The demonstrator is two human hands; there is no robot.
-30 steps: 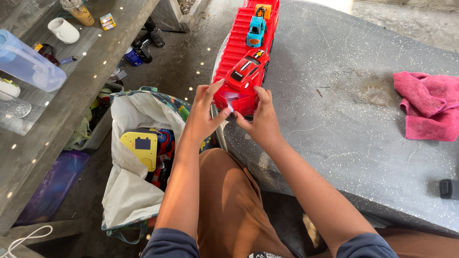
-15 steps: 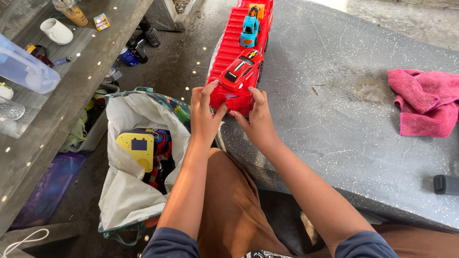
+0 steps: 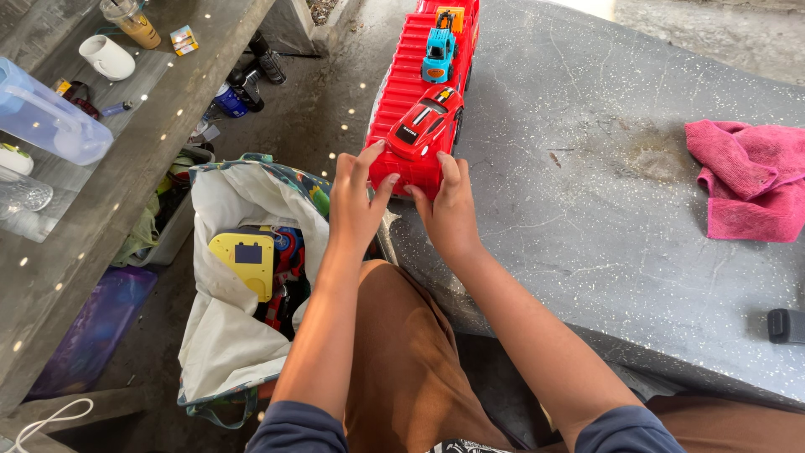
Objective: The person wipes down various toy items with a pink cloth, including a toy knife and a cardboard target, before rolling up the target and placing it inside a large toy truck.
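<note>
A long red toy carrier truck (image 3: pixel 408 69) lies along the left edge of a grey speckled stone table (image 3: pixel 604 210). On its deck sit a red toy car (image 3: pixel 423 123) near me and a blue toy car (image 3: pixel 438 49) farther back. My left hand (image 3: pixel 354 205) grips the truck's near left corner. My right hand (image 3: pixel 444 210) presses against the near end, fingers on the red flap. The end flap looks closed against the truck.
A pink cloth (image 3: pixel 750 176) lies at the table's right. A dark small object (image 3: pixel 785 325) sits at the right edge. An open fabric bag (image 3: pixel 226 335) with a yellow toy (image 3: pixel 245 258) stands on the ground left. A bench (image 3: pixel 75 151) holds a white mug (image 3: pixel 107 57) and a clear pitcher (image 3: pixel 46 117).
The white gap at the truck's near end has gone as the flap closed. Both hands pressed in closer to the truck's end.
</note>
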